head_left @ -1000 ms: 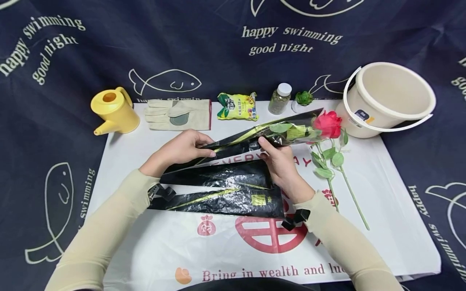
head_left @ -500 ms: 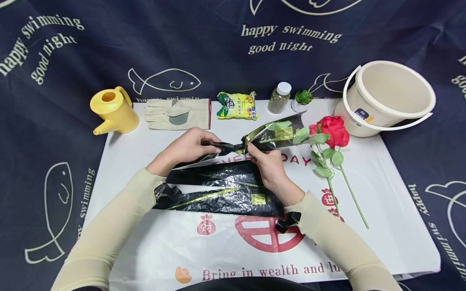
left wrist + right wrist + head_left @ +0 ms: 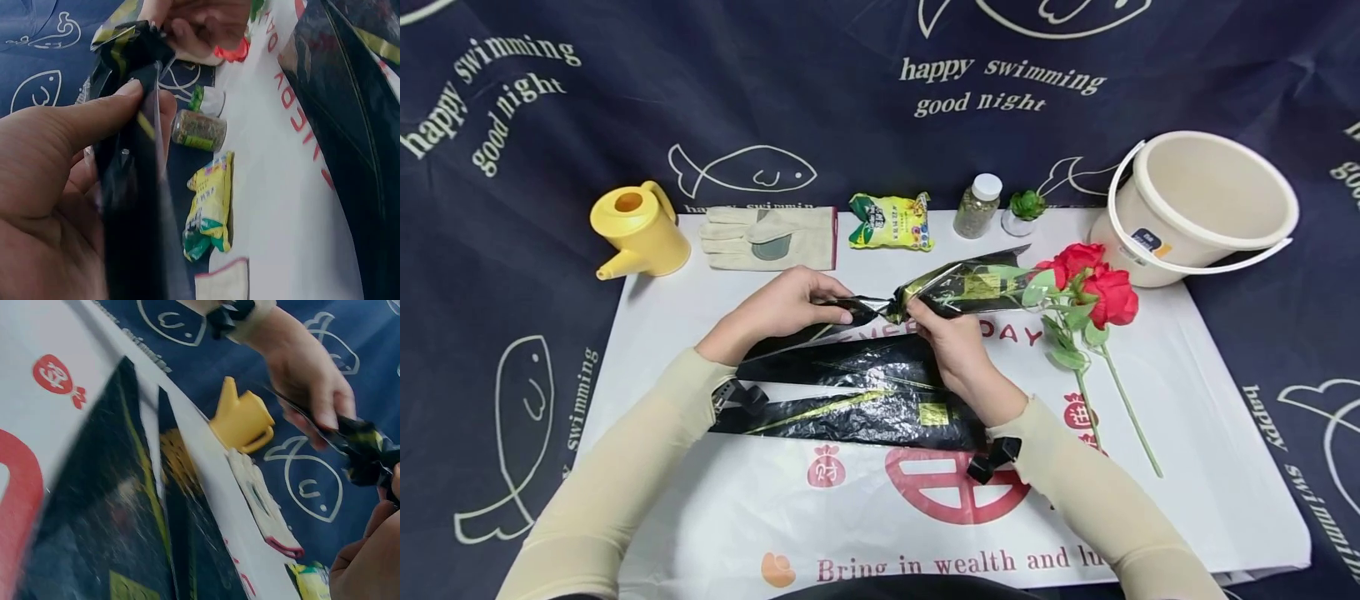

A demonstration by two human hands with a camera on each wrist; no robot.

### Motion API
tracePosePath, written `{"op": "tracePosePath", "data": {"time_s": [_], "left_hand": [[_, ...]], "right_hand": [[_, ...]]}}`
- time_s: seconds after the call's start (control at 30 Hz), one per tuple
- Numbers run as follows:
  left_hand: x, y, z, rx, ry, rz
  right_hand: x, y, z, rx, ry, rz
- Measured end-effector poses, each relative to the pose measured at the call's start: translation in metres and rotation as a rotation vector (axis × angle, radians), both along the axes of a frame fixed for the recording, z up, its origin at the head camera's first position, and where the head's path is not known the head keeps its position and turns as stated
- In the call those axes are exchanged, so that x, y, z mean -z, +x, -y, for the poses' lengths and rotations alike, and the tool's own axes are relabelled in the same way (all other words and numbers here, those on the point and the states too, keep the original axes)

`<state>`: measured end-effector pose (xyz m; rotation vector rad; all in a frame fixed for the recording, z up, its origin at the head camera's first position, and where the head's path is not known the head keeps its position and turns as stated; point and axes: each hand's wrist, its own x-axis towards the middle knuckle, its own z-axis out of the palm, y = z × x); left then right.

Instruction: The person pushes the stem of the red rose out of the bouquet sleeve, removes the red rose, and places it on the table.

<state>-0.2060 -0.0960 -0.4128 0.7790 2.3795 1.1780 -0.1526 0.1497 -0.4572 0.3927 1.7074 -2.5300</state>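
A black and clear flower sleeve (image 3: 992, 287) with gold trim slants above the table, its middle gathered and twisted. Leaves and a stem show through its clear part. My left hand (image 3: 793, 307) pinches the narrow tail of this sleeve between thumb and fingers. At the gathered part, my right hand (image 3: 958, 346) grips the film, thumb on top. Red roses (image 3: 1111, 297) crowd at the sleeve's mouth; which stem bears each head is unclear. Two bare green stems (image 3: 1131, 408) lie on the table at right. In the left wrist view, the black film (image 3: 134, 187) runs down past my left thumb.
Flat black sleeves (image 3: 850, 417) lie in front of my hands. Along the back stand a yellow watering can (image 3: 640, 233), work gloves (image 3: 771, 239), a yellow packet (image 3: 890, 222), a white-capped jar (image 3: 977, 207), a small potted succulent (image 3: 1024, 210) and a beige bucket (image 3: 1195, 200).
My right hand has slid left along the sleeve, and its middle has become bunched and twisted. The sleeve's mouth has shifted left, and two rose heads now show at right.
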Motion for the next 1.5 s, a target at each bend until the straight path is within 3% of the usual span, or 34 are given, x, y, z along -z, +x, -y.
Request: {"op": "tracePosePath", "data": {"time_s": [0.17,0.33,0.47,0.73,0.83,1.03,1.13,1.3,1.4,1.5], "left_hand": [[0.002,0.001,0.014,0.003,0.008,-0.012],[0.002,0.002,0.017,0.044,0.022,0.017],[0.001,0.002,0.009,0.075,0.031,0.039],[-0.002,0.003,-0.011,0.139,0.032,-0.023],[0.000,0.005,-0.011,0.125,0.031,-0.028],[0.004,0.004,-0.004,0.040,0.040,-0.044],[0.006,0.002,0.002,-0.012,0.053,-0.048],[0.011,-0.003,0.012,-0.065,0.052,-0.057],[0.013,-0.004,0.016,-0.063,0.037,-0.073],[0.012,-0.004,0.019,-0.072,0.033,-0.083]], "right_hand": [[-0.005,-0.006,-0.020,0.018,-0.129,-0.065],[-0.007,-0.005,-0.025,-0.057,-0.095,-0.159],[-0.004,-0.002,-0.021,-0.063,-0.064,-0.147],[-0.001,0.004,-0.012,-0.098,0.061,-0.060],[-0.001,0.005,-0.014,-0.119,0.089,-0.028],[-0.002,0.007,-0.030,-0.200,0.054,-0.053],[-0.004,0.007,-0.043,-0.123,-0.010,-0.071],[-0.019,0.007,-0.068,0.121,-0.305,-0.234],[-0.034,0.008,-0.083,0.161,-0.432,-0.320],[-0.046,0.008,-0.094,0.152,-0.475,-0.296]]}}
